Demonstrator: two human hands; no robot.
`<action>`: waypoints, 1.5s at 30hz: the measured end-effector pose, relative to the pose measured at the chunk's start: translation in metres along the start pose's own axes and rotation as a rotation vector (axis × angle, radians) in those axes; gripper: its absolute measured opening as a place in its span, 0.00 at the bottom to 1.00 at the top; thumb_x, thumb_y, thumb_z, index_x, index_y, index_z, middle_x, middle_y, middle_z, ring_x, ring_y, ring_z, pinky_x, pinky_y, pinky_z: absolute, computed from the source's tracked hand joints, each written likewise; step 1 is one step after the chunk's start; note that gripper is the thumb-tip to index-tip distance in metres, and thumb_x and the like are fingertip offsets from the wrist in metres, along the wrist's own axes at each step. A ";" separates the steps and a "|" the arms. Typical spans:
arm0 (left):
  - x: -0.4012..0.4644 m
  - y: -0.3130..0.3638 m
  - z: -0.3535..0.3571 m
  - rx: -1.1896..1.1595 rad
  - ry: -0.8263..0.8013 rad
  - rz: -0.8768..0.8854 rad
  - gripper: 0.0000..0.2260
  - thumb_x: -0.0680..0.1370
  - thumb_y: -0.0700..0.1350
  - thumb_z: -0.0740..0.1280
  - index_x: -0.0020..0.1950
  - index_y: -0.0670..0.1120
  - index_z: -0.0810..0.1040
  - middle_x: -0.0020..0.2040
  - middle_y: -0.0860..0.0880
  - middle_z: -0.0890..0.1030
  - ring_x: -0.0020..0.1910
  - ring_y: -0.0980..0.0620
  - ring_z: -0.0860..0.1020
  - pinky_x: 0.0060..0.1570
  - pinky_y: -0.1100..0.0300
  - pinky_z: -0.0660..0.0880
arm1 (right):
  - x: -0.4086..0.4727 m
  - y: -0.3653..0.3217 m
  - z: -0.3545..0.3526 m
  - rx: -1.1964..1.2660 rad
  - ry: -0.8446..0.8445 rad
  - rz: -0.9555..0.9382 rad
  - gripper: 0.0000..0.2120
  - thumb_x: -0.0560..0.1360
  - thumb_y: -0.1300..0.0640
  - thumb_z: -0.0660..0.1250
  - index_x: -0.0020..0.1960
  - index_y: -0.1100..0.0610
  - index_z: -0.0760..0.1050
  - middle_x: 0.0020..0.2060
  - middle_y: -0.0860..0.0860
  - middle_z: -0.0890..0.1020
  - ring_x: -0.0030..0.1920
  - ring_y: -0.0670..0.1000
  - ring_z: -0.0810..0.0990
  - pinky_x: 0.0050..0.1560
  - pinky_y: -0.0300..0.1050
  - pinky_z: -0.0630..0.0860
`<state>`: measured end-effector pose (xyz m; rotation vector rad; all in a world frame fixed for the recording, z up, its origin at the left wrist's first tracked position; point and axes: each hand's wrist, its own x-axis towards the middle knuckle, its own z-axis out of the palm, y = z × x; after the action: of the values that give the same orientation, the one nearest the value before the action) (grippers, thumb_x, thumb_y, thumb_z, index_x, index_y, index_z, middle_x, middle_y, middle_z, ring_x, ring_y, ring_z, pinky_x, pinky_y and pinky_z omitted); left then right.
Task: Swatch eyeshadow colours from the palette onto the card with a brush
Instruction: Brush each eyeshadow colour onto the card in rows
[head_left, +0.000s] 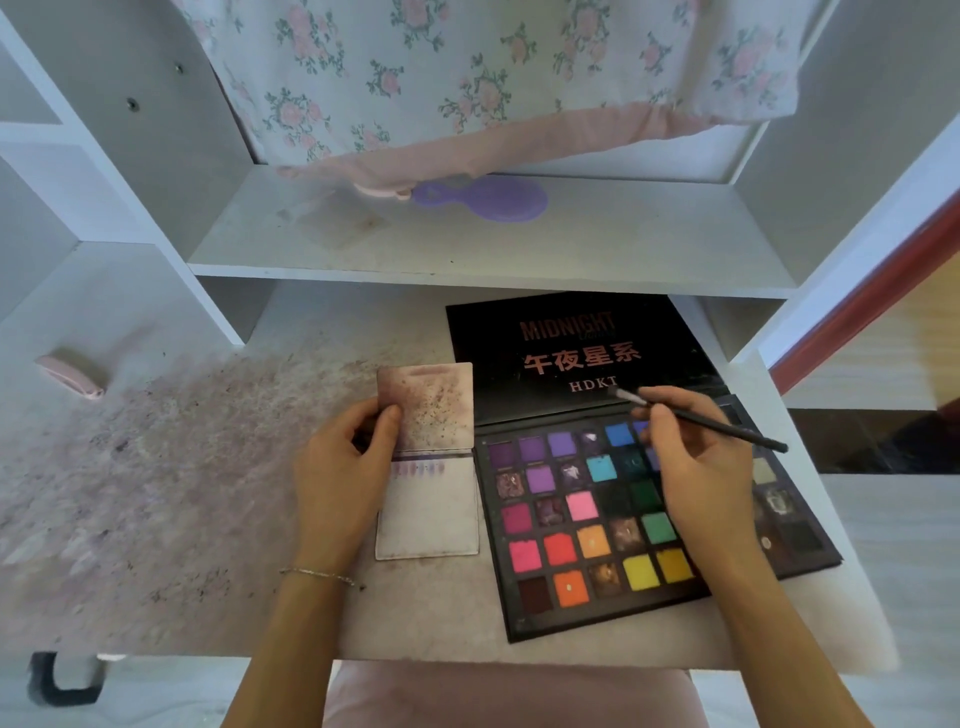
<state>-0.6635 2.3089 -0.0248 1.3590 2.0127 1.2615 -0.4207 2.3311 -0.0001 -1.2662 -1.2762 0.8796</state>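
Head view: one open eyeshadow palette (613, 525) on the desk (156, 493), one brush (701, 422), one swatch card (427, 462) lying just left of the palette. Left hand (340, 467) pinches the card's left edge, thumb on top. Right hand (696, 467) grips the brush over the blue pans, bristles raised toward the lid. One purple hairbrush (483, 198) sits on the shelf (623, 244).

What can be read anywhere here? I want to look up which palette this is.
"MIDNIGHT" in reddish capitals, on the palette lid.
A small script word just under it: too faint to read.
"午夜星系" in large reddish characters, on the lid below that.
"HDKT" in pale capitals, on the lid just above the brush tip.
The card carries only purple swatches, no lettering.
The pans show no readable shade names.
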 end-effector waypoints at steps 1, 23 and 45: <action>0.000 0.001 0.000 -0.001 0.000 0.003 0.08 0.76 0.46 0.64 0.51 0.49 0.80 0.39 0.57 0.79 0.39 0.61 0.76 0.39 0.66 0.70 | 0.001 0.002 -0.008 -0.002 0.032 0.013 0.13 0.77 0.64 0.59 0.45 0.47 0.74 0.41 0.44 0.80 0.43 0.35 0.80 0.32 0.26 0.73; -0.001 0.001 0.001 0.029 0.003 0.010 0.09 0.77 0.46 0.63 0.54 0.46 0.80 0.39 0.58 0.77 0.39 0.63 0.74 0.38 0.68 0.66 | 0.014 0.024 -0.054 -0.473 0.130 -0.030 0.05 0.75 0.64 0.61 0.45 0.54 0.71 0.32 0.44 0.75 0.34 0.41 0.75 0.31 0.23 0.69; -0.002 0.000 0.001 0.006 -0.012 0.022 0.09 0.77 0.45 0.63 0.54 0.45 0.80 0.41 0.53 0.79 0.41 0.62 0.75 0.38 0.67 0.67 | 0.014 0.018 -0.048 -0.343 0.141 0.014 0.09 0.76 0.63 0.59 0.42 0.51 0.69 0.33 0.45 0.76 0.37 0.31 0.76 0.29 0.24 0.70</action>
<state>-0.6620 2.3073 -0.0250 1.3918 2.0001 1.2555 -0.3683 2.3393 -0.0082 -1.5780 -1.3431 0.5829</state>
